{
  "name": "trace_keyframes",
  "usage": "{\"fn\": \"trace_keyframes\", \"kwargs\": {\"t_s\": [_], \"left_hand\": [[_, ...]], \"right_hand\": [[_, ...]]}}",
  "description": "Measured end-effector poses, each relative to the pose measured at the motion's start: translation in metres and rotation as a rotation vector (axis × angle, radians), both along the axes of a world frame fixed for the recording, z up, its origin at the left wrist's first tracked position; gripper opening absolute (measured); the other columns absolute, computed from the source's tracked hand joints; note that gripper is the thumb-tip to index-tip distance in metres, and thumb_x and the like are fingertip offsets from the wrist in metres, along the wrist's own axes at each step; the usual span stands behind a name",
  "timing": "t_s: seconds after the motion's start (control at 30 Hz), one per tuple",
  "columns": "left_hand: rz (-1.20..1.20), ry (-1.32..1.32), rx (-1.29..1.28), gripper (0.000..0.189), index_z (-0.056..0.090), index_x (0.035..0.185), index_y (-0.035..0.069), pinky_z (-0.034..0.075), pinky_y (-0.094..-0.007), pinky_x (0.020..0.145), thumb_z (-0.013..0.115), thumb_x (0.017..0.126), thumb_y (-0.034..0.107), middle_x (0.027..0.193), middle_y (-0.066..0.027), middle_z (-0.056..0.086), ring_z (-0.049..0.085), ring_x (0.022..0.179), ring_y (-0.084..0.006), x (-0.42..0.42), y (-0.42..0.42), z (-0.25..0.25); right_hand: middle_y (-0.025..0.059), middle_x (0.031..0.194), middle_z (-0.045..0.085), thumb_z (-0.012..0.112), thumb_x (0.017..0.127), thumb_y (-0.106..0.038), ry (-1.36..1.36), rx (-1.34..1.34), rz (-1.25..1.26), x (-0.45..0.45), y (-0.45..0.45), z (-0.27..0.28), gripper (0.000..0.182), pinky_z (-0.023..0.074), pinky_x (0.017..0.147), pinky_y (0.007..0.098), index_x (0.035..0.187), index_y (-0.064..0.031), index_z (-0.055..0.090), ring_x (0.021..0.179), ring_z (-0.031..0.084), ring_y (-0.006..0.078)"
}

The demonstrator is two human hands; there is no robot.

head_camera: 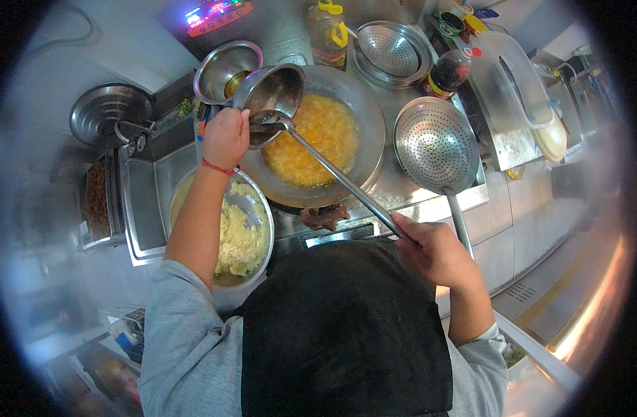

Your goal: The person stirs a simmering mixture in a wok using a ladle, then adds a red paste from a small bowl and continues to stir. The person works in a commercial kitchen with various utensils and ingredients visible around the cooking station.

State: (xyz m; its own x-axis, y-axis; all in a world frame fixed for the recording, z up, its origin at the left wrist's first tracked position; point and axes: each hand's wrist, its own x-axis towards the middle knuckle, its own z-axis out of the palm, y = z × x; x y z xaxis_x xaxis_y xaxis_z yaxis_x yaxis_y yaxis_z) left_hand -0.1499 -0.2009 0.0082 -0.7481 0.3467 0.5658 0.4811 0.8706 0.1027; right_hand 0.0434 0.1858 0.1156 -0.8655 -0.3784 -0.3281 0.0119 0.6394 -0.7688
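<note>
My left hand (226, 134) grips the rim of a metal bowl (277, 89), which is tilted over the left side of a wok (369, 136). In my right hand (436, 250) is the long handle of a metal ladle (344, 180). The ladle's head sits inside the tilted bowl's lower edge. Bubbling yellow-orange liquid (318, 140) covers the bottom of the wok. Below my left forearm stands a large metal basin (270, 234) holding a pale yellow, crumbly mass (240, 234); the forearm hides part of it.
Right of the wok lies a perforated skimmer (436, 143). Behind are an oil bottle (327, 36), a colander (389, 49), a dark sauce bottle (449, 70) and another metal bowl (224, 68) with amber liquid. A plastic tub (511, 78) stands far right; a sink (141, 203) is left.
</note>
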Motion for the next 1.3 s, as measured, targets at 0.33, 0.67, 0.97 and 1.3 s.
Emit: {"fn": "trace_keyframes", "kwargs": {"t_s": [0.33,0.67,0.97,1.3], "left_hand": [[-0.045,-0.008,0.015,0.022,0.051,0.076,0.004,0.043,-0.0495,0.056,0.06,0.093,0.016,0.07,-0.017,0.054,0.055,0.063,-0.0399,0.003,0.005,0.0],[-0.027,0.022,0.01,0.023,0.051,0.076,0.004,0.043,-0.049,0.058,0.059,0.094,0.017,0.071,-0.0175,0.054,0.055,0.065,-0.0401,-0.004,-0.004,-0.005],[0.052,-0.001,0.018,0.027,0.052,0.074,0.004,0.044,-0.0491,0.058,0.057,0.095,0.02,0.071,-0.0187,0.055,0.056,0.066,-0.0404,-0.011,-0.009,-0.011],[0.276,0.044,0.077,0.03,0.052,0.076,0.002,0.043,-0.0498,0.06,0.052,0.098,0.023,0.072,-0.0214,0.055,0.056,0.069,-0.0428,-0.016,-0.026,-0.008]], "right_hand": [[0.0211,0.082,0.064,0.065,0.087,-0.006,0.235,0.313,-0.037,-0.006,-0.01,-0.022,0.053,0.0491,0.066,0.0424,0.138,-0.0091,0.051,0.07,0.06,0.0401],[0.0179,0.074,0.062,0.067,0.083,-0.004,0.212,0.268,-0.015,0.004,0.008,0.002,0.05,0.0482,0.063,0.0442,0.132,-0.0091,0.058,0.067,0.06,0.0375],[0.0175,0.073,0.06,0.067,0.082,-0.002,0.232,0.213,-0.068,0.004,0.017,-0.005,0.05,0.0486,0.064,0.0428,0.131,-0.0104,0.059,0.066,0.059,0.0351],[0.0185,0.082,0.064,0.068,0.084,-0.001,0.241,0.128,-0.07,0.018,0.024,-0.027,0.049,0.0505,0.065,0.039,0.131,-0.0079,0.059,0.07,0.062,0.0348]]}}
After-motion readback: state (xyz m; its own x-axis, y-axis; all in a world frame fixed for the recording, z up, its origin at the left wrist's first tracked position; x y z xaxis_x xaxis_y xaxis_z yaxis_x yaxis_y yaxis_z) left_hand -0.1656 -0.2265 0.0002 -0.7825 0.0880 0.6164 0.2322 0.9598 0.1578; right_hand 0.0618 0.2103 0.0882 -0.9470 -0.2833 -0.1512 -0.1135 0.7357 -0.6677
